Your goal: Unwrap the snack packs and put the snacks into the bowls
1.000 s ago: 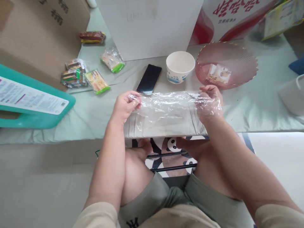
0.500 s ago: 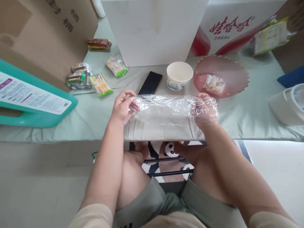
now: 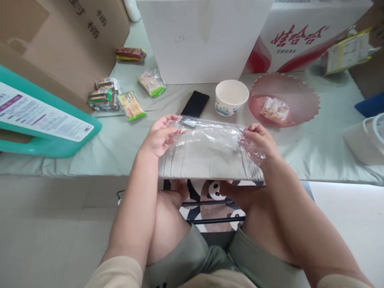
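A clear plastic film (image 3: 210, 134), crinkled and shiny, is stretched between my two hands above the table's front edge; whether it is a bag or a single sheet I cannot tell. My left hand (image 3: 163, 136) pinches its left end between thumb and fingers. At the other end, my right hand (image 3: 258, 142) grips it, and some loose film hangs over those fingers. Just beyond the film lie a black phone (image 3: 195, 104) and a white paper bowl (image 3: 231, 97). To their right stands a pink ribbed plastic bowl (image 3: 303, 100) with small wrapped packets (image 3: 276, 108) inside.
Wrapped snacks (image 3: 131, 106) lie at the left near a cardboard box (image 3: 75, 48) and a green jug (image 3: 60, 140). White boxes (image 3: 204, 44) line the back. A white bucket (image 3: 364, 140) and a yellow-edged packet (image 3: 348, 52) are at the right.
My right hand has turned, its thumb and fingers now pinching the film's upper edge rather than being covered by it. The film looks flatter and tauter. The view has shifted slightly.
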Action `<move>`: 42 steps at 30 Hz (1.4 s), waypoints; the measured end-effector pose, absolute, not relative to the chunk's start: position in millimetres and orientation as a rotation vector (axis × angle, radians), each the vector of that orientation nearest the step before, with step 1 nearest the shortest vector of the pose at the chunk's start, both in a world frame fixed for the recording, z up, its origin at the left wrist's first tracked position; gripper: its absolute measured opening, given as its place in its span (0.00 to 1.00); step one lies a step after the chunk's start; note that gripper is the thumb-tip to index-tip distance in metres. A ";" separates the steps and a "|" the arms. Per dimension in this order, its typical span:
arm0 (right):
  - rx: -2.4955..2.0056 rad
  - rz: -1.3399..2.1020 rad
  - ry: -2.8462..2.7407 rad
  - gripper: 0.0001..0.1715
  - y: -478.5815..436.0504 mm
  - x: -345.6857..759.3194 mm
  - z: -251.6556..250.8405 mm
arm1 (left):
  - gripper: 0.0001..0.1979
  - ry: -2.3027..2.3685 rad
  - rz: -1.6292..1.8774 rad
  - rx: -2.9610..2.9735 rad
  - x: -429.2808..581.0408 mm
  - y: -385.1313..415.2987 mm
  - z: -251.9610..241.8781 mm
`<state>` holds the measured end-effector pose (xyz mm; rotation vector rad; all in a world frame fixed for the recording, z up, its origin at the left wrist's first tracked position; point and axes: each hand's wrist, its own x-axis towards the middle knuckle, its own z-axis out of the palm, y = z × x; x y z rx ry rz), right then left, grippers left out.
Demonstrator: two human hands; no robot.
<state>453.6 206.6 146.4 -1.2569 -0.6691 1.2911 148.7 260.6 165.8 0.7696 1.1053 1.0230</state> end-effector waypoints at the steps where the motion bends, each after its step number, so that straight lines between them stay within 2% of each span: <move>1: -1.285 1.259 -0.678 0.23 207.0 452.4 144.0 | 0.21 1.118 1.010 0.775 147.5 260.4 166.1; 5: -1.397 0.986 -0.801 0.24 205.5 454.9 137.5 | 0.23 1.069 0.944 0.768 140.4 258.9 169.6; 10: -1.293 0.683 -0.861 0.14 203.6 469.1 140.7 | 0.25 0.909 0.807 0.826 134.0 254.1 172.5; 14: -1.164 0.904 -0.831 0.11 209.0 474.4 151.0 | 0.26 0.824 0.720 0.959 139.0 250.8 172.2; 20: -1.155 1.410 -1.359 0.28 209.1 448.3 177.3 | 0.26 0.797 0.609 1.071 153.6 249.3 172.2; 21: -1.220 1.487 -1.473 0.27 207.3 442.2 180.5 | 0.26 0.799 0.621 1.068 155.3 249.9 171.1; 24: -1.395 1.703 -1.653 0.10 201.6 427.3 182.6 | 0.29 0.861 0.794 1.005 159.0 254.5 164.6; 25: -1.404 1.741 -1.630 0.08 200.1 423.7 180.8 | 0.30 0.912 0.887 0.962 160.2 256.7 161.4; 30: -1.343 1.592 -1.144 0.12 195.6 411.0 163.0 | 0.22 1.144 1.222 0.716 174.1 258.0 149.3; 36: -1.264 1.530 -0.961 0.21 194.0 402.3 151.7 | 0.35 0.862 0.826 0.637 209.5 230.3 152.5; 39: -1.214 1.530 -0.985 0.22 194.4 402.4 147.3 | 0.32 0.754 0.694 0.591 221.5 225.8 152.3; 42: -1.218 1.497 -1.002 0.22 194.4 404.8 143.5 | 0.26 0.788 0.719 0.572 224.6 229.7 150.9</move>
